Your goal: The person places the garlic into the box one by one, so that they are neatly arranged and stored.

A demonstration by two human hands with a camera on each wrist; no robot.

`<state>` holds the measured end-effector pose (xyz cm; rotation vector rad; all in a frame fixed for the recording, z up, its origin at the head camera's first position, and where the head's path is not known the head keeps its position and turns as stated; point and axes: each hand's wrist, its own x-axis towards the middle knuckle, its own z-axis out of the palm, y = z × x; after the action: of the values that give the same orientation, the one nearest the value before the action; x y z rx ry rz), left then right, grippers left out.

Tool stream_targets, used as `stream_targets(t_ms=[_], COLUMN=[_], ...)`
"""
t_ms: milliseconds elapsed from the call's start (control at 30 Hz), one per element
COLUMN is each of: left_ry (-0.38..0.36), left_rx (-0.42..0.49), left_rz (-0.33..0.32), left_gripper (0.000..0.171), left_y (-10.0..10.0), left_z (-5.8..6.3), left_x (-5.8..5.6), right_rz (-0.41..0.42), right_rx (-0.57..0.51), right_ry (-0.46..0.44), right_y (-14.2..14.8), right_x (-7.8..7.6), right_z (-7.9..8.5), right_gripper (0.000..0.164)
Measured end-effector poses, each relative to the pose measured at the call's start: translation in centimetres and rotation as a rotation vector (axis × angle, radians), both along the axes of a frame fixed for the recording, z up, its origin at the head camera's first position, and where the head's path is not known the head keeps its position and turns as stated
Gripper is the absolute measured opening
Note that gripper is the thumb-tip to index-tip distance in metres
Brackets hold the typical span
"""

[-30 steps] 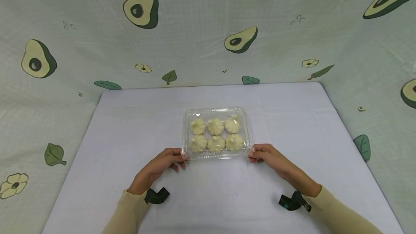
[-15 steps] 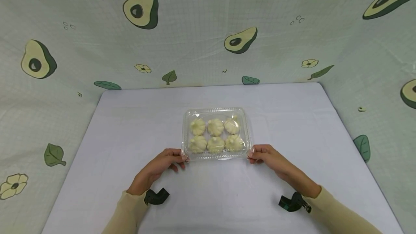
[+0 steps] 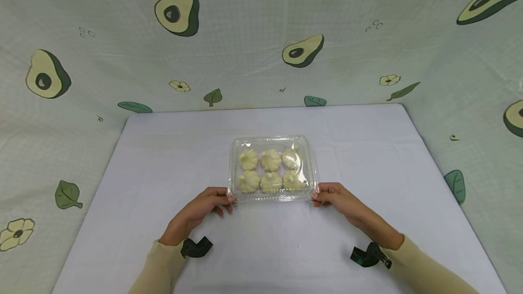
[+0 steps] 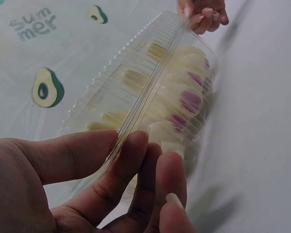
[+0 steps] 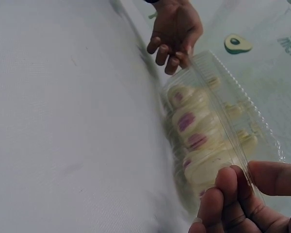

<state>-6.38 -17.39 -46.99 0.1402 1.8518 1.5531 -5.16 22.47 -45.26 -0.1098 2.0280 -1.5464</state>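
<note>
A clear plastic clamshell container (image 3: 269, 139) is at the middle of the table in the head view, its lid down. Inside lie several pale garlic bulbs (image 3: 271, 160) in two rows, with purple patches that show in both wrist views. My left hand (image 3: 204, 205) pinches the container's near left corner; in the left wrist view, thumb and forefinger (image 4: 123, 155) meet across its thin rim. At the near right corner my right hand (image 3: 337, 198) pinches the same rim, and the right wrist view shows its thumb (image 5: 271, 177) on one side, fingers on the other.
White cloth covers the table (image 3: 171, 153) all round the container. A pale curtain (image 3: 245, 35) printed with avocados and leaves stands behind and on both sides. Black camera mounts (image 3: 197, 247) sit at both wrists, beside beige sleeves (image 3: 157, 269).
Hands and container stay almost in place. The container has moved very slightly toward me, and the glare on its lid over the right-hand bulbs has shifted.
</note>
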Motion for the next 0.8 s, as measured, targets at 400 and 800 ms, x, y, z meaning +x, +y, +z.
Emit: stream_targets(t_ms=[400, 800], left_ry=[-0.008, -0.012], left_rx=[-0.029, -0.022], left_rz=[-0.025, -0.023], left_gripper=[0.033, 0.032], left_y=[-0.19, -0.37], left_z=[0.2, 0.17], left_x=[-0.16, -0.14], right_rz=[0.032, 0.066], right_rx=[0.028, 0.014], right_ry=[-0.034, -0.056], right_y=[0.03, 0.13], right_x=[-0.12, -0.12], right_z=[0.12, 0.2], right_gripper=[0.026, 0.026])
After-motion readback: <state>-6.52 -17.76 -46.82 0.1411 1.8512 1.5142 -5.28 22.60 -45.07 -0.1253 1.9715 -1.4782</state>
